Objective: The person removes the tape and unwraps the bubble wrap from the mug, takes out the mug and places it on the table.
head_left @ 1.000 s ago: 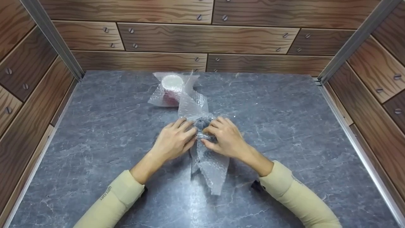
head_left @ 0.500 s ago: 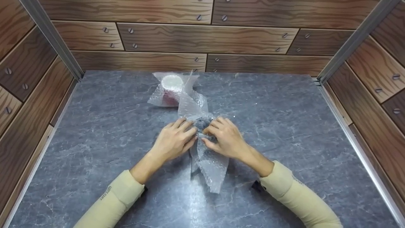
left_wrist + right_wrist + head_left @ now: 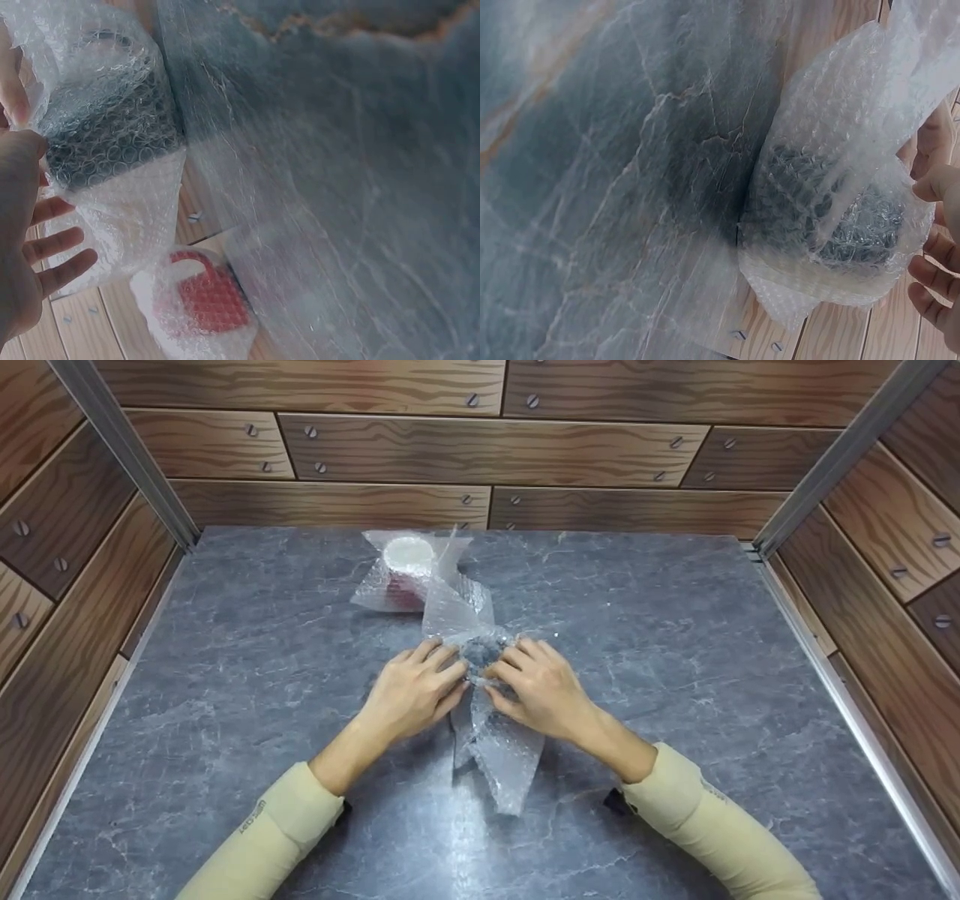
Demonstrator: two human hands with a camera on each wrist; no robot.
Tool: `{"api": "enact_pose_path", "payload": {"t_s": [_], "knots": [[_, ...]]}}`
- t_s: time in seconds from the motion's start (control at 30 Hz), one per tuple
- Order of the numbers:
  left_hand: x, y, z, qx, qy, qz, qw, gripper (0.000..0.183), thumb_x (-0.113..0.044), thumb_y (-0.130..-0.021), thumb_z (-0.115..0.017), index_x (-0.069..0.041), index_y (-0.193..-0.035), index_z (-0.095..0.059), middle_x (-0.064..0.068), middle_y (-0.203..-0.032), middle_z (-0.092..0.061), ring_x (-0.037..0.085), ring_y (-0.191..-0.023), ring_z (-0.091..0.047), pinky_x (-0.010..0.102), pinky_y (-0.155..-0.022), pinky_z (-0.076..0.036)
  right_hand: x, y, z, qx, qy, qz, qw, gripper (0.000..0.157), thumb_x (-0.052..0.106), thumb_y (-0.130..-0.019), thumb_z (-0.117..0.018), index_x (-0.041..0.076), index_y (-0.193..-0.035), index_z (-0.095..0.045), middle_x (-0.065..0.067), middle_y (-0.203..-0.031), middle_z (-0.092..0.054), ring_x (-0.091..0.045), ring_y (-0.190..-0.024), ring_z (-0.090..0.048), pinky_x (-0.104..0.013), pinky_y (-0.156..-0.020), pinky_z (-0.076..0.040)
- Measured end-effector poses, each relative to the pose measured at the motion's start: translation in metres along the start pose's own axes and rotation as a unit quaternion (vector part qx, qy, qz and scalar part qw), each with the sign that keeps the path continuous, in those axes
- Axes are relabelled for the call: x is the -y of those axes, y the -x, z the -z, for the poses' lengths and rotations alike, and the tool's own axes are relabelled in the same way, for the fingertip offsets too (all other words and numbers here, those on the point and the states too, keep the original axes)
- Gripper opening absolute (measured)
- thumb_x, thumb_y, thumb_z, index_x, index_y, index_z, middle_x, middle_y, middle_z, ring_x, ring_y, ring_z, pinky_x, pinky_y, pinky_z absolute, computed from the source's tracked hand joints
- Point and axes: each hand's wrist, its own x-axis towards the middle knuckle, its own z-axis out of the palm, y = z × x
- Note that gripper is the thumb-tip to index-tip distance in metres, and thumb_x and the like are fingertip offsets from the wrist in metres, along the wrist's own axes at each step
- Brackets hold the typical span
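A dark object wrapped in bubble wrap [image 3: 510, 757] lies between the two hands at the middle of the table; its exact kind is blurred by the wrap. The left hand [image 3: 412, 690] holds the wrap from the left, its thumb at the wrap's edge and other fingers spread along the side in the left wrist view. From the right, the right hand [image 3: 544, 690] pinches the wrap near the top with thumb and fingers. The dark object [image 3: 832, 210] shows through the bubbles in the right wrist view. The fingertips are partly hidden by the wrap.
Farther back and slightly left stands a red mug [image 3: 214, 304] wrapped in bubble wrap, with a pale top in the head view. It sits close to the dark bundle. The grey marbled table [image 3: 675, 660] is bordered by wood-patterned walls [image 3: 480, 450] and metal rails.
The right hand has shifted slightly to the right, and the near tail of the wrap has drawn back a little. The left hand and the wrapped red mug have stayed put.
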Motion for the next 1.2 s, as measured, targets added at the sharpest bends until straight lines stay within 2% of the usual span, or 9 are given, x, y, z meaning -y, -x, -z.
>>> {"api": "enact_pose_path", "payload": {"t_s": [0.6, 0.77, 1.0, 1.2], "knots": [[0.0, 0.0, 0.0, -0.001, 0.001, -0.001, 1.0, 0.024, -0.038, -0.101, -0.066, -0.018, -0.114, -0.066, 0.005, -0.124, -0.073, 0.028, -0.114, -0.07, 0.038, -0.083, -0.065, -0.007, 0.007, 0.01, -0.059, 0.011, 0.046, 0.997, 0.023, 0.012, -0.079, -0.085, 0.012, -0.1, -0.075, 0.0, -0.09, -0.072, -0.016, -0.077, -0.058, -0.026, -0.064, -0.051], [0.0, 0.0, 0.0, -0.007, 0.009, 0.0, 0.9999, 0.022, -0.037, -0.102, -0.066, -0.017, -0.11, -0.066, 0.005, -0.122, -0.073, 0.028, -0.112, -0.07, 0.038, -0.082, -0.065, -0.008, 0.01, 0.014, -0.074, 0.01, 0.055, 0.996, 0.028, 0.007, -0.076, -0.084, 0.011, -0.103, -0.075, -0.001, -0.091, -0.073, -0.016, -0.076, -0.059, -0.026, -0.064, -0.05], [-0.001, -0.001, -0.001, -0.005, 0.018, 0.004, 0.9998, 0.02, -0.036, -0.102, -0.065, -0.017, -0.109, -0.066, 0.005, -0.123, -0.074, 0.028, -0.112, -0.071, 0.038, -0.083, -0.065, -0.008, 0.013, 0.02, -0.086, 0.001, 0.061, 0.994, 0.026, 0.005, -0.08, -0.079, 0.011, -0.106, -0.076, -0.004, -0.092, -0.073, -0.017, -0.076, -0.061, -0.026, -0.062, -0.051], [-0.001, -0.001, 0.0, -0.005, 0.016, 0.006, 0.9998, 0.022, -0.038, -0.103, -0.064, -0.017, -0.109, -0.067, 0.005, -0.125, -0.075, 0.029, -0.114, -0.071, 0.039, -0.085, -0.065, -0.009, 0.016, 0.027, -0.08, 0.0, 0.061, 0.995, 0.027, 0.002, -0.082, -0.07, 0.014, -0.106, -0.078, -0.005, -0.091, -0.072, -0.018, -0.075, -0.061, -0.028, -0.062, -0.051]]}}
